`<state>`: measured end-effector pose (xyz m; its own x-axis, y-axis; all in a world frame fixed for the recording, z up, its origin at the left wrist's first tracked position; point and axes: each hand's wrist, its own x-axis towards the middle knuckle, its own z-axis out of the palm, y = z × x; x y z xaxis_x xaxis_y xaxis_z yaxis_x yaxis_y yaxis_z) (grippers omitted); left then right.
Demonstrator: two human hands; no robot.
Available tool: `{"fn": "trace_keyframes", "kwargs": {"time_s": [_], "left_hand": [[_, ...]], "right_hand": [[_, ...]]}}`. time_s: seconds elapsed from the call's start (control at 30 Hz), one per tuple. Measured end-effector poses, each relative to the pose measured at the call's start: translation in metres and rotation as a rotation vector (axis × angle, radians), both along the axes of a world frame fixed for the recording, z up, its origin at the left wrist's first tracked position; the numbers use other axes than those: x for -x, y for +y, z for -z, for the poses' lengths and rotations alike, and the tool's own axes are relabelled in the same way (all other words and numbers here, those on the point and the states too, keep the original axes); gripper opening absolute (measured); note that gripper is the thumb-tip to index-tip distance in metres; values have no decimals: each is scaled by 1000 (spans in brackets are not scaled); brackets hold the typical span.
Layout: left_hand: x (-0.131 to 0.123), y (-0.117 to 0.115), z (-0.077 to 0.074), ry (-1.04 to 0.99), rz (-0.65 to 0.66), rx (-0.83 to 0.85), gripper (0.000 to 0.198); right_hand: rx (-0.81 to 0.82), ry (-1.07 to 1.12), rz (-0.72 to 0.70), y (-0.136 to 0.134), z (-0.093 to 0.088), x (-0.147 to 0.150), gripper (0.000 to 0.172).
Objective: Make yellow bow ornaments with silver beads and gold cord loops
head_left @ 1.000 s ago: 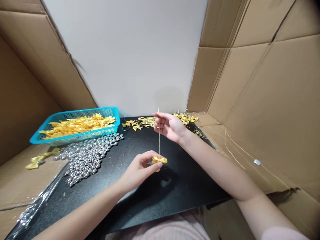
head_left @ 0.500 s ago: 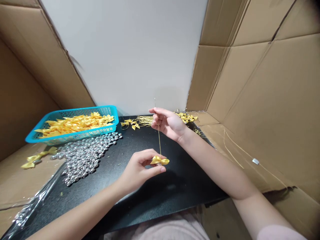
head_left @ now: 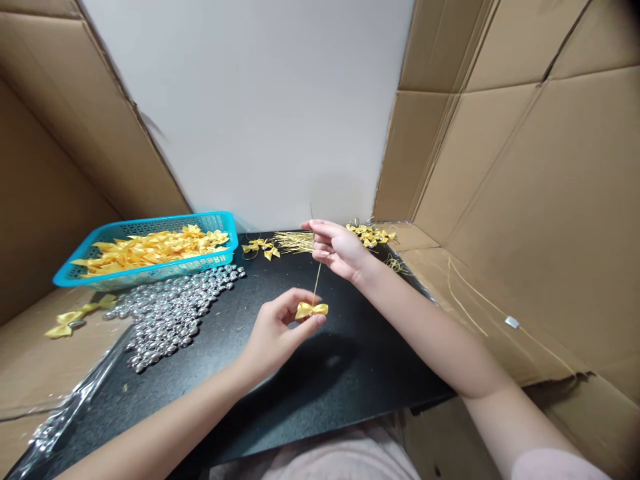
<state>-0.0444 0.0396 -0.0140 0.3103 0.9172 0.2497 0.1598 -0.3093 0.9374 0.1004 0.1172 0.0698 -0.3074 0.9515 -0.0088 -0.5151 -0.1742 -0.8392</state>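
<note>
Between the thumb and fingers of my left hand (head_left: pixel 280 330) is a yellow ribbon bow (head_left: pixel 313 311), held above the black table. A thin gold cord (head_left: pixel 317 283) runs up from the bow to my right hand (head_left: pixel 340 250). My right fingers pinch the cord, and a thin end, perhaps a needle, sticks up past the fingertips. Whether a bead sits under the bow is hidden by my left fingers. Left of my left hand lies a heap of shiny silver beads (head_left: pixel 170 320).
A turquoise basket (head_left: pixel 233 233) full of yellow bows stands at the back left. Loose bows (head_left: pixel 63 323) lie on cardboard at the left. Gold cords (head_left: pixel 295 241) and corded bows (head_left: pixel 373 235) lie at the back. Cardboard walls (head_left: pixel 540 180) enclose the sides.
My left hand and the bow have risen slightly, the bow shifting a little left. My right hand has moved slightly right and down. The cord between them now looks shorter.
</note>
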Motion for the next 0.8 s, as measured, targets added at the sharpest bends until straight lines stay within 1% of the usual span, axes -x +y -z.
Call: {"fn": "trace_keyframes", "kwargs": {"time_s": [0.1, 0.13, 0.2, 0.3, 0.37, 0.47, 0.6, 0.67, 0.8], "left_hand": [[-1, 4, 9, -42, -36, -11, 49], [0, 5, 12, -35, -33, -29, 53], [1, 8, 16, 11, -9, -59, 47], [4, 14, 20, 88, 36, -56, 24], [4, 17, 20, 91, 51, -47, 17], [4, 20, 19, 60, 78, -23, 15], [5, 20, 21, 69, 155, 62, 22], [6, 20, 21, 70, 182, 70, 25], [7, 20, 20, 87, 182, 61, 23]], "right_hand": [[33, 1, 26, 7, 9, 0, 25], [45, -1, 31, 9, 12, 0, 24], [69, -10, 36, 12, 17, -1, 23], [95, -21, 34, 15, 24, 1, 25], [105, -25, 32, 17, 28, 3, 27], [115, -29, 35, 17, 33, 7, 27], [121, -26, 46, 18, 37, 10, 24], [126, -29, 46, 18, 38, 10, 22], [150, -47, 60, 22, 40, 10, 23]]}}
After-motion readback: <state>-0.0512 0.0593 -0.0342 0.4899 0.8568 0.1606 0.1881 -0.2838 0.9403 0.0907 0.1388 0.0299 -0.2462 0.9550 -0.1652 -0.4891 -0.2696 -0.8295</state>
